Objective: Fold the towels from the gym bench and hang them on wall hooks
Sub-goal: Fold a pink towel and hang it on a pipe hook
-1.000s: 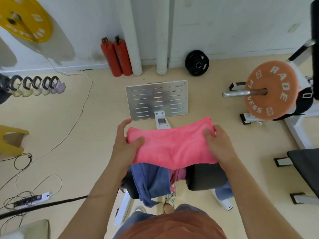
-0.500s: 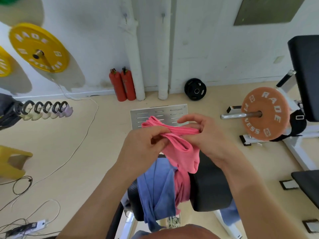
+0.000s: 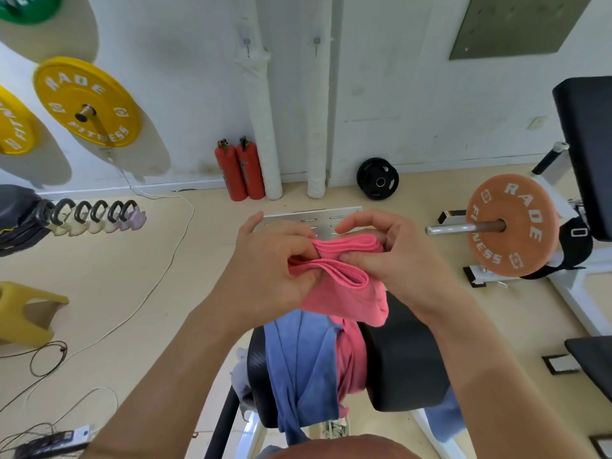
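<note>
Since the towel (image 3: 344, 293) sags limp below the hands, I'd judge it light and soft; left hand (image 3: 265, 270) and right hand (image 3: 397, 260), close together, pinch its folded edges, the sensible hold.

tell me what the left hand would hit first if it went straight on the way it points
The left hand grips the pink towel and points across at the right hand, so it would probably meet that hand's fingers first, towel folds bunched between them; depth is unclear.
</note>
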The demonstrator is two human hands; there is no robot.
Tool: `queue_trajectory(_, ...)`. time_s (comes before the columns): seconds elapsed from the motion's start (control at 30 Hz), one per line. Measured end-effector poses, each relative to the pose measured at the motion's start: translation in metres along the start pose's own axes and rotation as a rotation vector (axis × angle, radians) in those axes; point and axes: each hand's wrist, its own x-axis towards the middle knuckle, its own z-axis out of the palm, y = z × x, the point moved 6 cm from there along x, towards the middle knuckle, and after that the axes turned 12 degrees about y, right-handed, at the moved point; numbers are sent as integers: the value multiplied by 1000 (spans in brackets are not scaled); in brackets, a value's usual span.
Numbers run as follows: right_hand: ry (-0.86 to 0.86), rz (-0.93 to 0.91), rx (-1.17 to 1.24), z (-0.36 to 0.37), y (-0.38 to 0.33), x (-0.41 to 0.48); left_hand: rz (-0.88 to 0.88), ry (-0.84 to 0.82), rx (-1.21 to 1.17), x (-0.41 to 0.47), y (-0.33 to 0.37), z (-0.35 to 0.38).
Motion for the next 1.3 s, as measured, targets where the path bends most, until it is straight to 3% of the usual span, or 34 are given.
queue_trajectory(0.3, -78, -53, -122, 0, -11, 7, 80, -29, 13, 6, 0, -11)
queue_trajectory(0.5, -177, -112, -135, 17, -30, 0, 31, 11, 70, 0, -6, -34)
queue_trajectory(0.57, -246, -186, -328, 29, -41, -13, -3, -17, 60, -5, -8, -43)
queue_trajectory(0.67, -253, -383, -818, 58, -55, -32, -65, -48, -7, -21, -14, -61)
queue_trajectory(0.73, -216, -477, -900, 81, -66, -44, -129, -28, -89, -39, -25, -81)
queue_trajectory(0.9, -217, -436, -693, 153, -80, -95, -177, -44, -139, -109, -67, -156)
queue_trajectory(1.03, -277, -214, -257, 225, -90, -145, -344, -4, -373, -178, -107, -233)
queue_trajectory(1.17, -371, 55, -13, 286, -100, -180, -500, 142, -745, -226, -137, -291)
queue_trajectory(1.3, -440, 242, 117, 325, -108, -195, -480, 353, -671, -243, -153, -326)
